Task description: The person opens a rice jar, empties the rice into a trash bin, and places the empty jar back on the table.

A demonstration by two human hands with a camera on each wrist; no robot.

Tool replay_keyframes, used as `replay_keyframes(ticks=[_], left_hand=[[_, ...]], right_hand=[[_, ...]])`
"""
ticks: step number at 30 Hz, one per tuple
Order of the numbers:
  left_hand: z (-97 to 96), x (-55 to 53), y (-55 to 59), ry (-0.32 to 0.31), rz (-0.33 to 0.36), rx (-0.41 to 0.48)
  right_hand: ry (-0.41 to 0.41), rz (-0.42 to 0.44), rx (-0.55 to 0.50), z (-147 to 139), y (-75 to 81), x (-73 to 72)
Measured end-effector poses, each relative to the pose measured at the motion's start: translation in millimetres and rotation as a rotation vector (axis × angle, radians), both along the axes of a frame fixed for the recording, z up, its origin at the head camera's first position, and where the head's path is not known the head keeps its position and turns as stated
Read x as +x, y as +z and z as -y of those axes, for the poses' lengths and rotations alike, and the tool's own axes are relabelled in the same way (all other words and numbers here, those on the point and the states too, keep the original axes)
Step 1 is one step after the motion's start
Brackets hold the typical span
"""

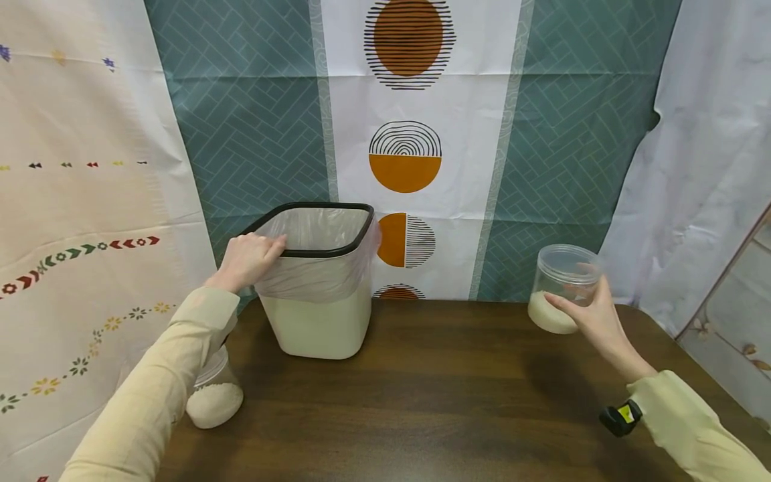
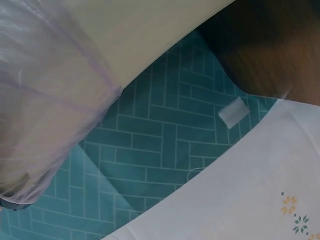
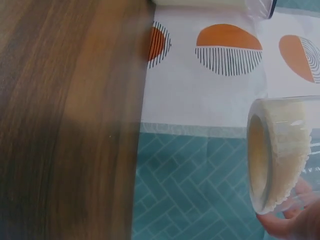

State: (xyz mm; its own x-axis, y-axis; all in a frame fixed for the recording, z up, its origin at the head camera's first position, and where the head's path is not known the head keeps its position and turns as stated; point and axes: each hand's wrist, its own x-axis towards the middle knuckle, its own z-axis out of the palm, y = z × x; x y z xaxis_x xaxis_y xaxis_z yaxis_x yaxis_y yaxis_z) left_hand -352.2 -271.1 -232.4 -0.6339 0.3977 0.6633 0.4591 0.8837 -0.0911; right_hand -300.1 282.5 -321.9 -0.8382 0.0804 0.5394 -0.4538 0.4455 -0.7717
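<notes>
My left hand grips the black rim of a cream trash bin at its near left corner. A thin clear plastic liner lines the bin and hangs over its outside; the left wrist view shows the liner along the bin's side. At the right, my right hand holds a clear plastic jar around its side, slightly tilted and raised off the table. White granular stuff fills its lower part. The fingers behind the jar show only through its wall.
A second clear jar with white grains stands on the table at the left, partly hidden by my left forearm. The dark wooden table ends at a patterned cloth backdrop. A pale embroidered cloth hangs at the left.
</notes>
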Motion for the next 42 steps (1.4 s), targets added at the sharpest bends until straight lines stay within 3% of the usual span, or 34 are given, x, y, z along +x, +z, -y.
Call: replay_keyframes(ticks=[9, 20, 34, 42], left_hand=[[-10.7, -1.8, -1.6, -0.060, 0.015, -0.002], [-22.1, -5.4, -6.7, -0.135, -0.040, 0.033], [-36.3, -12.4, -14.9, -0.380, -0.213, -0.016], [-40.1, -15.0, -15.6, -0.421, -0.286, -0.039]], right_hand=[[0.037, -0.014, 0.027, 7.9, -2.5, 0.3], [0.100, -0.018, 0.024, 14.4, -0.3, 6.8], [0.142, -0.041, 0.037, 23.5, 3.6, 12.6], [0.159, -0.049, 0.035, 25.8, 6.3, 13.4]])
